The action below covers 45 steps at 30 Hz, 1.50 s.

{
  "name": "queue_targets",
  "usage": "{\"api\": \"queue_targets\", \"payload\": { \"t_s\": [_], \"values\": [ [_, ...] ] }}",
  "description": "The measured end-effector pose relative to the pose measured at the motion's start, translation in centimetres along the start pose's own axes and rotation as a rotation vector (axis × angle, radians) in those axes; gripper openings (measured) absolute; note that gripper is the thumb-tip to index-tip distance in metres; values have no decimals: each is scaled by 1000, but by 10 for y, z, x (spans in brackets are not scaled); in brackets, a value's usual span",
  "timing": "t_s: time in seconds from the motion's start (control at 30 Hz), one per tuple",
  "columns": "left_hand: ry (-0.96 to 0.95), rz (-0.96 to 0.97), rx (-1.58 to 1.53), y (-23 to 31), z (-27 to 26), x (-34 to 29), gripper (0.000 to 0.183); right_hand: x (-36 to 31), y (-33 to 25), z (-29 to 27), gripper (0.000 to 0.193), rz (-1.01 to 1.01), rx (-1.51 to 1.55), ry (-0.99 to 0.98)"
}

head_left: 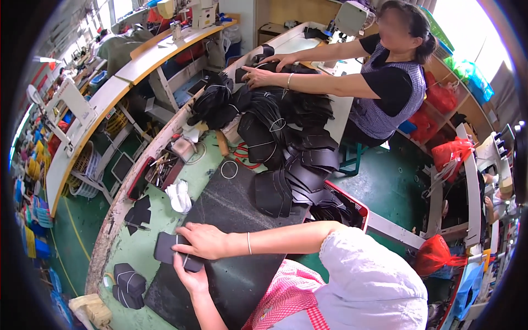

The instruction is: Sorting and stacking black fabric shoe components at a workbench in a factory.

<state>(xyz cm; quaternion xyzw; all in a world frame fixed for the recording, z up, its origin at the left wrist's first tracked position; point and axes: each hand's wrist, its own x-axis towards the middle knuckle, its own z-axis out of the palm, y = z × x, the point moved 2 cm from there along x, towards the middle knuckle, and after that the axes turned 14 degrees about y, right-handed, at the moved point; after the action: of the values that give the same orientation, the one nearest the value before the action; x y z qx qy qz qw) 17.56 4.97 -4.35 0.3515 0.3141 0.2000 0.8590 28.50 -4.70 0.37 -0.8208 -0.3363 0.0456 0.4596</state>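
Note:
Over the left part of the dark work mat (pixel 236 275), I hold a small stack of black cut pieces (pixel 165 247) with a pale band across it. My left hand (pixel 192 276) grips the stack from its near side, thumb against the edge. From above, my right hand (pixel 204 240) closes its fingers on the stack at the band; the fingertips are partly hidden. A banded bundle of black pieces (pixel 130 283) lies nearer, on the green tabletop (pixel 113 247). Some loose black pieces (pixel 138 212) lie beyond my hands.
A big heap of black cut pieces (pixel 275 137) covers the far table, where a co-worker's hands (pixel 261 76) rest. A white bundle (pixel 179 197), a tool tray (pixel 164 168), red-handled scissors (pixel 242 155) and a pale ring (pixel 229 169) lie around. A red crate (pixel 360 208) stands at right.

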Motion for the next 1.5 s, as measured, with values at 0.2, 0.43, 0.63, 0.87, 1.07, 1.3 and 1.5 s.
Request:
{"api": "queue_targets", "payload": {
  "t_s": [0.2, 0.43, 0.63, 0.87, 1.07, 1.3, 1.5],
  "values": [
    [-21, -224, 311, 45, -42, -44, 59, -35, -23, 13, 31, -551, 93, 178],
    [-60, -407, 286, 69, -38, -59, 54, -40, -39, 13, 18, -556, -11, 100],
    [-142, -508, 308, 65, -50, -67, 58, -50, -50, 9, 15, -540, -9, 25],
    [-323, 270, 902, 61, -69, -58, 85, -54, -49, -5, 19, 18, 493, -718],
    [-614, 102, 1102, 68, -33, -81, 96, -9, -18, -14, 32, 700, 875, -236],
    [-218, -505, -279, 41, -64, -59, 70, -44, -12, -20, 33, 299, 399, 21],
    [-111, -294, 235, 28, -70, -65, 48, -78, -43, -25, 31, -104, 500, -232]
  ]
}}
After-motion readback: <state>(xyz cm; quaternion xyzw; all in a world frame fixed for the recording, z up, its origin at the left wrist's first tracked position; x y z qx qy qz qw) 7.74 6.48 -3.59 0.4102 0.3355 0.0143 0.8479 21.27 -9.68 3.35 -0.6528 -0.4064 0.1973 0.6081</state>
